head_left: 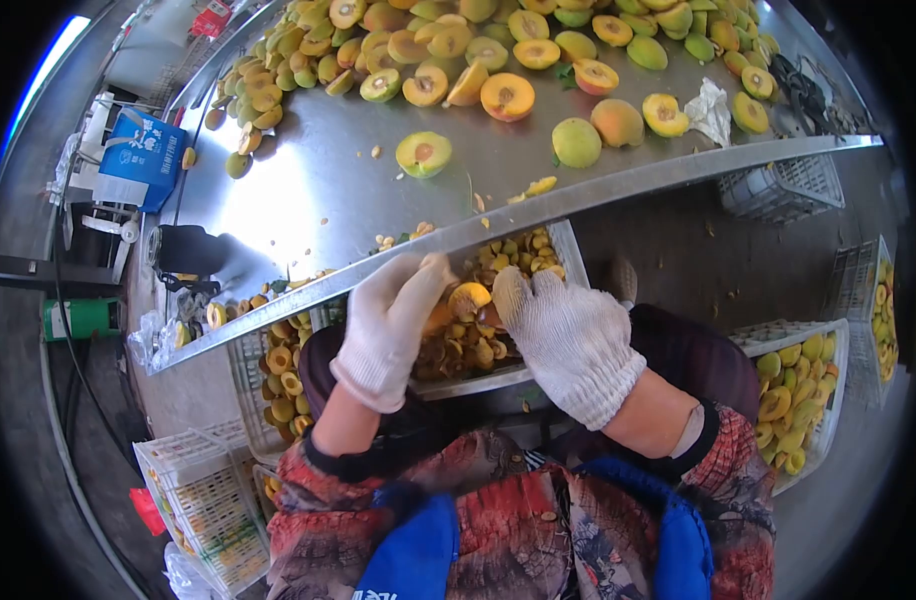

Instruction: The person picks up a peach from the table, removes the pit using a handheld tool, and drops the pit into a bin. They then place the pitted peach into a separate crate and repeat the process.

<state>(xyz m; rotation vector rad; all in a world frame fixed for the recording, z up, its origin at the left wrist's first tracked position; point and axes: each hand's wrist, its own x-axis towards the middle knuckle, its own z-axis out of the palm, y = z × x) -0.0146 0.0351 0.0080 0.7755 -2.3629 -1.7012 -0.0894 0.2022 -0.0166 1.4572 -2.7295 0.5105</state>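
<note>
While working above the white plastic crate [572, 254] of yellow fruit pieces [456, 357], held a yellow-orange cut fruit [469, 298] in the closed grip of white-knit-gloved left hand [386, 330] and white-knit-gloved right hand [570, 342].

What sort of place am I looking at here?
Probably a fruit-processing workshop: halved fruit is heaped on a large metal table, more fills slatted plastic crates around the person, and the left hand and right hand wear knitted work gloves.
</note>
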